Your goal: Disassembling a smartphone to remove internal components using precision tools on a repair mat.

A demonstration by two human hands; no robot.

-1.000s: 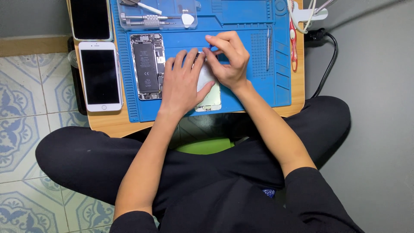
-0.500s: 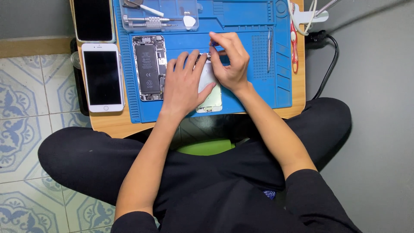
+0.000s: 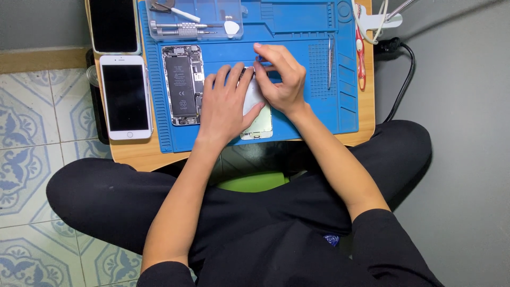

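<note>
Patterned floor tiles and a grey wall frame a small wooden table (image 3: 366,130) topped by a blue repair mat (image 3: 297,48). At the mat's centre, the left hand (image 3: 226,103) lies flat with fingers spread on a silver phone panel (image 3: 258,121), while the right hand (image 3: 280,79) pinches a small screwdriver at the panel's 12 o'clock edge. A slipped tip could plausibly scratch the panel. An opened phone body (image 3: 182,84) lies at 9 o'clock, tweezers (image 3: 330,62) at 3 o'clock.
</note>
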